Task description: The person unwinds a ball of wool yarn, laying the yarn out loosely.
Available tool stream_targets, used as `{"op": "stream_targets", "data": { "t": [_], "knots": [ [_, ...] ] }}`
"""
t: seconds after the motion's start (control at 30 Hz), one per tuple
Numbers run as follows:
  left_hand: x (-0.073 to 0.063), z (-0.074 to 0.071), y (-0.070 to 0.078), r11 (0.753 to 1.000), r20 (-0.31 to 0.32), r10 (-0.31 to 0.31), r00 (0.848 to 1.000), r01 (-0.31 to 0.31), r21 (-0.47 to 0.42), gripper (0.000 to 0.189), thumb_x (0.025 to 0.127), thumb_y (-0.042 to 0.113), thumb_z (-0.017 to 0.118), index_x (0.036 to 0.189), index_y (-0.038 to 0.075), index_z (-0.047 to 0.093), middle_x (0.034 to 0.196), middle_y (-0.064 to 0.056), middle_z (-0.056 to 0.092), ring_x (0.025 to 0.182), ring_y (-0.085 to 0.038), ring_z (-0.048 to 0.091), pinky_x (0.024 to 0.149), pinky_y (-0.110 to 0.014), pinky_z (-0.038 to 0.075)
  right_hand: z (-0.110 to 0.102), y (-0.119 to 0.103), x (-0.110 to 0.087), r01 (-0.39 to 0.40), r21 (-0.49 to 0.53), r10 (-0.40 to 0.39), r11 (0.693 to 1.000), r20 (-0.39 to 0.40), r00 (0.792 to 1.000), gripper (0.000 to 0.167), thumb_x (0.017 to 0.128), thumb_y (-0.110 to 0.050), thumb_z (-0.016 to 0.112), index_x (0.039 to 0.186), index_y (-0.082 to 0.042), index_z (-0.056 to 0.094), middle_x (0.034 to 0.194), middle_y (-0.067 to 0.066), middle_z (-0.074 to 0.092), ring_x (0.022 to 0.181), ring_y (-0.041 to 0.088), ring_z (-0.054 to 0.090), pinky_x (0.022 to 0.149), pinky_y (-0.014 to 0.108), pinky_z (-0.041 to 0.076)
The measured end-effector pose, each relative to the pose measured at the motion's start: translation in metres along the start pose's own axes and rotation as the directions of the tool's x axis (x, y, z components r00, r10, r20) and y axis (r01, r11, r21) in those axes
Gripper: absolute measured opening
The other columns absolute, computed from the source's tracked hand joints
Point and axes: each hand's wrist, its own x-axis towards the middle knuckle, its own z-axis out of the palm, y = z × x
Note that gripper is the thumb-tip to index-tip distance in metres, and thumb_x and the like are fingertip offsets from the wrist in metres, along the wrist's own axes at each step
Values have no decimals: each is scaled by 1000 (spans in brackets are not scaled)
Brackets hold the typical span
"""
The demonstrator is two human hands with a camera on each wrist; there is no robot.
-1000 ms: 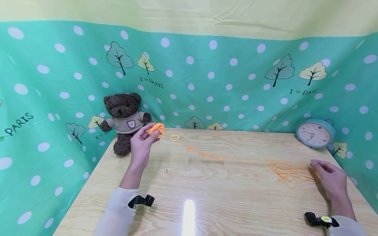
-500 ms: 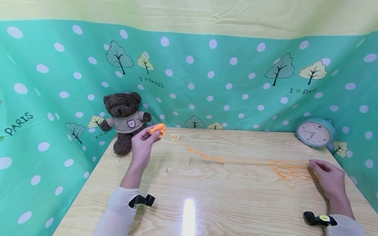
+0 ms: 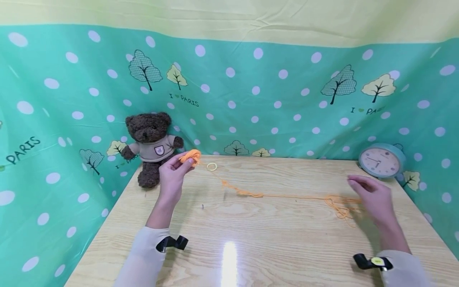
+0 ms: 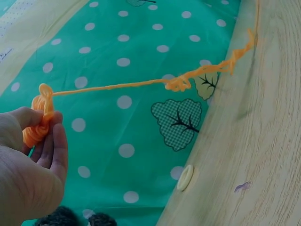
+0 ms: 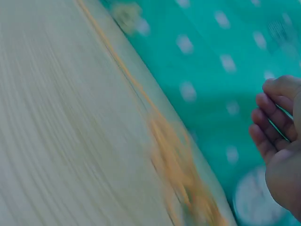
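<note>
My left hand (image 3: 171, 179) pinches a small wound bundle of orange yarn (image 4: 38, 125) between thumb and fingers, raised beside the teddy bear. From the bundle a strand runs right, through a knotted, tangled stretch (image 3: 247, 193), and on along the table to a loose heap of the same yarn (image 3: 337, 205). My right hand (image 3: 376, 199) is up over the right side of the table, close to that heap. Its fingers are loosely bent with nothing between them, as the right wrist view shows; the heap is blurred there.
A brown teddy bear (image 3: 148, 139) in a grey top sits at the table's back left corner. A blue alarm clock (image 3: 381, 161) stands back right. A pale ring (image 3: 212, 167) lies near the back edge, before a green dotted curtain (image 3: 251, 99).
My right hand has let go of the yarn and moved up and left from the right edge. The tangled stretch has shifted slightly left. My left hand stays nearly still.
</note>
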Motion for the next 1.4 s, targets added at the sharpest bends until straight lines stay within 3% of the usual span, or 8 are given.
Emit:
{"op": "stream_targets", "data": {
  "t": [0.1, 0.2, 0.33, 0.47, 0.57, 0.73, 1.23, 1.4],
  "knots": [
    [1, -1, 0, 1000, -10, -1, 1000, 1, -6, 37, 95, 3, 73, 130, -6, 65, 102, 5, 77, 95, -9, 74, 82, -23, 62, 39, -20, 3, 115, -8, -114, 993, 88, 990, 41, 101, -30, 68, 131, -3, 68, 108, -27, 68, 98, -11, 62, 80, 7, 51],
    [2, -2, 0, 1000, -24, 1, 1000, -1, -10, 36, 95, 2, 73, 129, -6, 66, 102, 5, 77, 95, -9, 74, 81, -22, 62, 79, -31, 6, 179, -15, -173, 984, 194, 966, 37, 102, -30, 68, 127, -3, 70, 113, -9, 74, 98, -9, 63, 82, 10, 52],
    [3, -2, 2, 1000, -45, -6, 999, 5, -13, 33, 95, 4, 73, 127, -3, 67, 102, 5, 77, 91, -7, 74, 75, -18, 60, 125, -36, 9, 187, 16, -183, 982, 314, 932, 29, 100, -27, 70, 122, -7, 73, 120, 11, 74, 101, 0, 65, 86, 15, 53],
    [4, -2, 5, 1000, -60, -2, 998, 2, -13, 33, 95, 7, 74, 126, 0, 68, 101, 6, 77, 88, -5, 74, 70, -16, 58, 156, -39, 9, 165, 51, -172, 985, 389, 905, 27, 97, -24, 74, 120, -9, 75, 120, 11, 74, 104, 11, 67, 88, 19, 54],
    [6, -1, 8, 1000, -69, 18, 997, -19, -20, 32, 95, 5, 73, 126, -2, 68, 102, 5, 77, 91, -7, 74, 74, -18, 60, 172, -39, 8, 165, 85, -186, 983, 425, 886, 26, 96, -21, 76, 118, -9, 76, 116, 11, 75, 102, 13, 68, 87, 19, 55],
    [6, -2, 12, 999, -79, 30, 996, -32, -26, 30, 95, 5, 73, 124, -1, 69, 103, 4, 77, 94, -8, 74, 79, -21, 61, 188, -37, 6, 175, 124, -213, 977, 462, 861, 25, 93, -20, 78, 115, -8, 78, 108, 10, 74, 94, 8, 68, 84, 20, 56],
    [7, -10, 18, 991, -129, 40, 991, -56, -125, 19, 93, 2, 75, 111, 7, 73, 100, 0, 77, 88, -9, 74, 78, -22, 62, 201, -39, 3, 267, 45, -261, 963, 412, 873, 7, 89, -19, 83, 96, -19, 82, 93, -1, 74, 87, 9, 65, 78, 22, 53],
    [7, -16, 18, 995, -150, 23, 988, -38, -93, 22, 94, 6, 75, 115, 5, 72, 102, 0, 77, 92, -9, 74, 80, -22, 62, 199, -38, 1, 275, 69, -279, 959, 408, 869, 9, 92, -20, 80, 100, -15, 82, 96, 1, 75, 89, 8, 66, 81, 21, 53]
  ]
}}
